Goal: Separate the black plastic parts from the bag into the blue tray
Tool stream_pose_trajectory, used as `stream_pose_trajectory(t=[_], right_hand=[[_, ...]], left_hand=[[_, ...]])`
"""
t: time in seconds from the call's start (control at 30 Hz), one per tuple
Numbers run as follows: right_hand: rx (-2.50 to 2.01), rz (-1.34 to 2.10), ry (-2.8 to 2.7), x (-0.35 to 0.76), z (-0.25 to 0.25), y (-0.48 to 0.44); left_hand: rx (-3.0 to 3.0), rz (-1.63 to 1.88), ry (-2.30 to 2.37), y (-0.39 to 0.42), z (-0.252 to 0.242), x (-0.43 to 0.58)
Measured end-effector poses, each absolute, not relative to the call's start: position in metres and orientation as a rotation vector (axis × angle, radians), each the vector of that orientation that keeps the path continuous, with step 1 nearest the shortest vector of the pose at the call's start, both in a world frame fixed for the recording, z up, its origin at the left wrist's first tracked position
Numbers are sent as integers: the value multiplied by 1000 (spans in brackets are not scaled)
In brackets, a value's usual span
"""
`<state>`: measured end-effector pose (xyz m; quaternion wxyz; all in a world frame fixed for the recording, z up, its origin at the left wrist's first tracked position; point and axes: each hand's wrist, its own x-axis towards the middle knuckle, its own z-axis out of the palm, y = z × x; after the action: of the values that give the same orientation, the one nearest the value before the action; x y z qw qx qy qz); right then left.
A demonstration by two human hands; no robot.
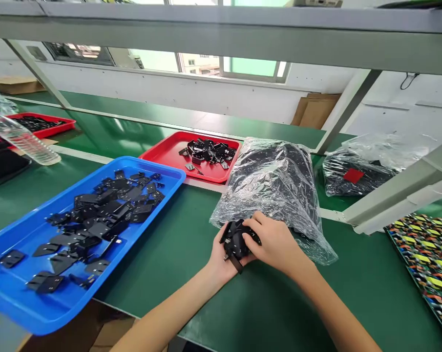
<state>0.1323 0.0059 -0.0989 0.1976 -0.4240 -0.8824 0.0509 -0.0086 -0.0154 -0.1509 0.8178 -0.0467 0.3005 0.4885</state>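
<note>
Both my hands meet over the green table just in front of a clear plastic bag [275, 181] stuffed with black plastic parts. My left hand [221, 256] cups a small stack of black plastic parts [236, 240] from below. My right hand [274, 242] closes over the same stack from the right, its fingers pressing on top. To the left, a blue tray [147, 239] holds several flat black parts [103, 212] spread over its floor.
A red tray [165, 152] with more black parts lies behind the blue one. Another bag of black parts [356, 171] sits at the right, a patterned sheet [428, 254] at the far right, a clear bottle [23, 139] and second red tray [65, 124] at the left.
</note>
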Motion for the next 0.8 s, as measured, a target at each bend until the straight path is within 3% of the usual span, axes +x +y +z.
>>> stream_pose_trajectory(t=[0.2,0.53,0.8], right_hand=[[-1082,28,-2157,113,-128,4],[-883,27,-2132,102,-151,-2],[-743,106,-2099,65,-120,6]], left_hand=[[-184,1019,640,-18,-158,-7],[-291,1007,529,-20,-175,-5],[-192,1169,455,-23,-147,-33]])
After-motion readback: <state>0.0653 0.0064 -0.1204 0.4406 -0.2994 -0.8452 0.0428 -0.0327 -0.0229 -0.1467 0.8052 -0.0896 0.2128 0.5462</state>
